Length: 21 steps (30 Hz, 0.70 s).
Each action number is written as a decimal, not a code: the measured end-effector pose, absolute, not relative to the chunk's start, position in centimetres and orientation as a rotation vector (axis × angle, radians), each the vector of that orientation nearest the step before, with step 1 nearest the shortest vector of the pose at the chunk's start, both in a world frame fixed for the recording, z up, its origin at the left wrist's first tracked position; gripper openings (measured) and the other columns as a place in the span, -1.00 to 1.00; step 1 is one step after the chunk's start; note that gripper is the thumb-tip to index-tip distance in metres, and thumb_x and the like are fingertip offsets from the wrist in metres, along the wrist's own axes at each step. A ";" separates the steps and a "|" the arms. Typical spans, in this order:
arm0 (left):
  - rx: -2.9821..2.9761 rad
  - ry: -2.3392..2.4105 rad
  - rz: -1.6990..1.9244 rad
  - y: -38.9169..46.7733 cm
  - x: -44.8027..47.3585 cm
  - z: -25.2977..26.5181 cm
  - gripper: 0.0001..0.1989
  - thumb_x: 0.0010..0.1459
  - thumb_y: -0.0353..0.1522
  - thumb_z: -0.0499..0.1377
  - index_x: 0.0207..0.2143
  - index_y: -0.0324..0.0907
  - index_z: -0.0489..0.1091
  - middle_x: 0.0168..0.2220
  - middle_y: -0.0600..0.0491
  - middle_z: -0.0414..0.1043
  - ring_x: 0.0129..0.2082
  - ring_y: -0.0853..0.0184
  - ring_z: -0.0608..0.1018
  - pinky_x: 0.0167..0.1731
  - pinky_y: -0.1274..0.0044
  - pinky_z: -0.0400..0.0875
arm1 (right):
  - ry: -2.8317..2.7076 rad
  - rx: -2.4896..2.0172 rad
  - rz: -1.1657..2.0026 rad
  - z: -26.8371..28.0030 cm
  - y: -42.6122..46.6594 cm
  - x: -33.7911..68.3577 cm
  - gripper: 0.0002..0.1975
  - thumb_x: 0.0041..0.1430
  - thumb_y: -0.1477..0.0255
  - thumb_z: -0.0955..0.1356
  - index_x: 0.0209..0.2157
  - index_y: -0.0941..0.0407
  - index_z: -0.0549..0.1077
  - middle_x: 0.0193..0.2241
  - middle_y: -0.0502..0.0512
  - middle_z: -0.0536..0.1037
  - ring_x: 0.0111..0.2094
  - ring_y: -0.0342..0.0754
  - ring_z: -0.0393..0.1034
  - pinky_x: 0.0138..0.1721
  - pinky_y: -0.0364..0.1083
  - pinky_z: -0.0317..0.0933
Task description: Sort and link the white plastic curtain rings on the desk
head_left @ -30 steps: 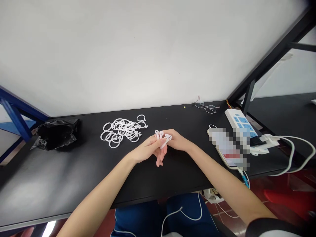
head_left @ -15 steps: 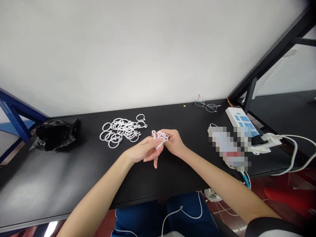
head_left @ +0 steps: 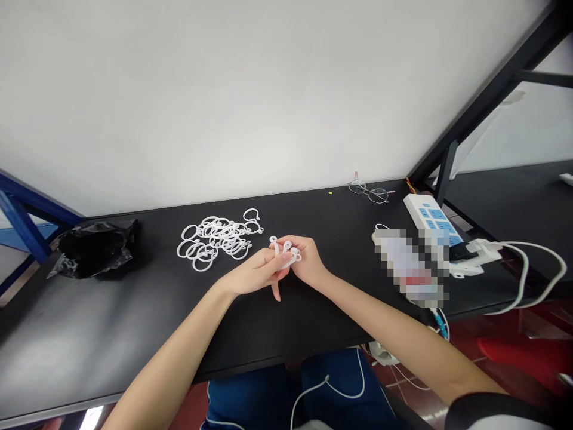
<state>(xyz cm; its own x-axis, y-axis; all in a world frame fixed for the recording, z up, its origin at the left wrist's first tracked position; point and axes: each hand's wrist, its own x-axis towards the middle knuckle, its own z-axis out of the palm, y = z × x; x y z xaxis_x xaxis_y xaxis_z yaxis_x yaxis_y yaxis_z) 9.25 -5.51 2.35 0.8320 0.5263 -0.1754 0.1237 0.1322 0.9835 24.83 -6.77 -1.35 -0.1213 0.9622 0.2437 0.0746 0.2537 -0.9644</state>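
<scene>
My left hand (head_left: 255,273) is closed, its thumb pressed over a small bunch of white plastic rings with little eyelets (head_left: 286,246). The eyelets stick up between my two hands, and the rest of the bunch is hidden by the fingers. My right hand (head_left: 308,258) meets the left from the right side, its fingers curled around the same bunch. To the left of the hands lies a loose pile of open white plastic rings (head_left: 215,230), each with a small eyelet, on the black table (head_left: 156,334).
A black plastic bag (head_left: 96,248) stands open at the left. Glasses (head_left: 367,191) lie near the wall. On the right are a blurred-out phone-like object (head_left: 407,269), a power strip (head_left: 430,209) and white cables (head_left: 532,245). Black frame bars (head_left: 447,167) rise behind the strip.
The eyelets of the held bunch have shifted and spread slightly between my fingers, and my left fingers have drawn in a little. The whole view has moved slightly; the pile looks the same.
</scene>
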 end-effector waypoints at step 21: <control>1.007 0.383 0.453 -5.4 9.4 1.7 -0.51 0.28 -0.08 -0.03 -0.59 -0.22 0.20 -0.75 0.32 -0.19 -0.83 0.61 -0.09 -0.75 0.55 0.42 | -1.821 -0.782 0.312 -1.2 -7.1 25.8 -0.84 0.24 0.56 0.24 -0.22 0.11 0.42 -0.33 0.12 0.50 -0.34 -0.08 0.41 -0.33 -0.10 0.31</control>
